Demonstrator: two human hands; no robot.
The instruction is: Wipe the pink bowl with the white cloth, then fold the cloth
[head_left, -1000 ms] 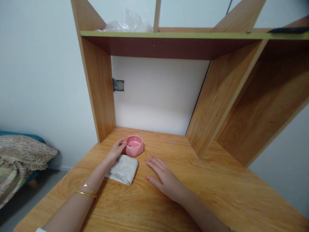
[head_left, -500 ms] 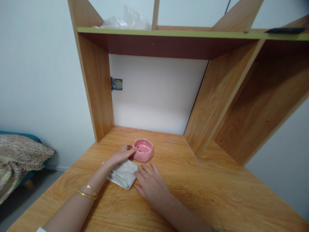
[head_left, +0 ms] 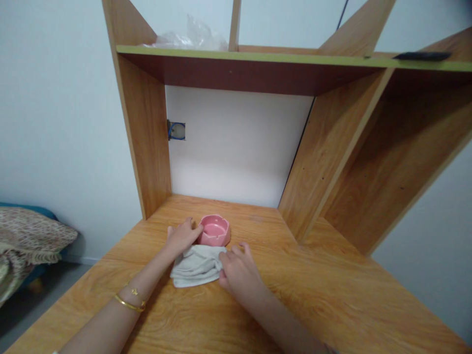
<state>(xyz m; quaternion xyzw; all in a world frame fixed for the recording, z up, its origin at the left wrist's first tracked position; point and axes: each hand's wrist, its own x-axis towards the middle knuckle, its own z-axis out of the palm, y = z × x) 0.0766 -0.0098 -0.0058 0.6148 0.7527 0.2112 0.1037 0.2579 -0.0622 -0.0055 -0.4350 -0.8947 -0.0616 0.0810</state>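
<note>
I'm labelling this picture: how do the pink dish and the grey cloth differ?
The pink dish is glossy and angular; the grey cloth is matte and rumpled. The dish stands farther back; the cloth lies in front of it. Both are on the desk.

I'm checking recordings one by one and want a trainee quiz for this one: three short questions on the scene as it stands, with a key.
1. Which thing is the right hand gripping?
A) the pink, faceted, glossy bowl
B) the pale grey, folded fabric cloth
C) the clear, crumpled plastic bag
2. True or false: the bowl stands on the green-edged upper shelf.
3. Fill in: the gold-coloured metal bracelets circle the ____ arm.

Key: 1. B. 2. False; it stands on the wood-grain desktop. 3. left.
</note>
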